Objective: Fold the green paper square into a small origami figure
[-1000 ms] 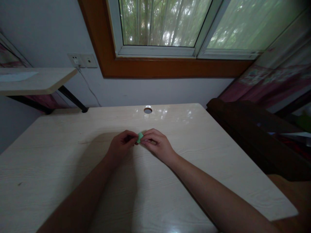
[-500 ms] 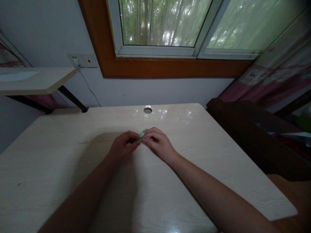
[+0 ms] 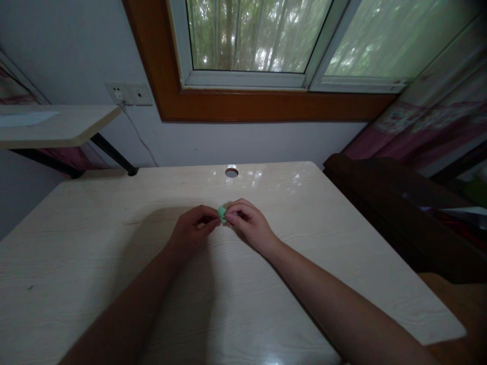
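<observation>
Between my fingertips, over the middle of the desk, is a small piece of light green folded paper (image 3: 221, 214). My left hand (image 3: 193, 226) pinches its left side with thumb and forefinger. On the other side my right hand (image 3: 251, 225) has its thumb and fingers closed on the right edge. Part of the paper is covered by the fingers, so its full shape cannot be made out. Both hands are held low over the pale wood-grain desk (image 3: 289, 299).
A round cable hole (image 3: 231, 173) is near the desk's back edge. On the left a raised shelf (image 3: 57, 133) stands on black legs. Sockets (image 3: 129, 95) with a plugged-in white cable are on the wall. Dark wooden furniture (image 3: 376, 213) borders the right side, below a curtain (image 3: 422, 116).
My right thumb and fingers have shifted slightly to the right. More of the green paper now shows between the hands. My left hand has stayed in nearly the same place.
</observation>
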Demonstrator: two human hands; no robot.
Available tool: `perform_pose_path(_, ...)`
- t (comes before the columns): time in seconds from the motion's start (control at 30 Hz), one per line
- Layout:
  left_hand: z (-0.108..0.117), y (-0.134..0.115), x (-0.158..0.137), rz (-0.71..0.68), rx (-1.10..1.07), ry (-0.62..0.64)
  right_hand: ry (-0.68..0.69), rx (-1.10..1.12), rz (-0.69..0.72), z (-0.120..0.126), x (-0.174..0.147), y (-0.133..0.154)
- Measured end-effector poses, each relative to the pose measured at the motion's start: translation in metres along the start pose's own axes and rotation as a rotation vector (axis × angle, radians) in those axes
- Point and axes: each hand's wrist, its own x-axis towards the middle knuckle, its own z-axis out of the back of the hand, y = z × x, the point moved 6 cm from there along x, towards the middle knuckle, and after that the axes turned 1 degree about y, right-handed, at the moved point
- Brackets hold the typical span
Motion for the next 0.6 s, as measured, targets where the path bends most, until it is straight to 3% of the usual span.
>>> perform_pose_path(0.3, 0.0007, -0.0035, 0.0004, 0.029, 0.022, -0.009, 0.043, -0.111, 0.081, -0.0031, 0.0, 0.0082)
perform_pose_path(0.6, -0.0012, 0.0008, -0.001, 0.037, 0.02, 0.021, -0.017, -0.134, 0.049, -0.0012, -0.0002, 0.0066)
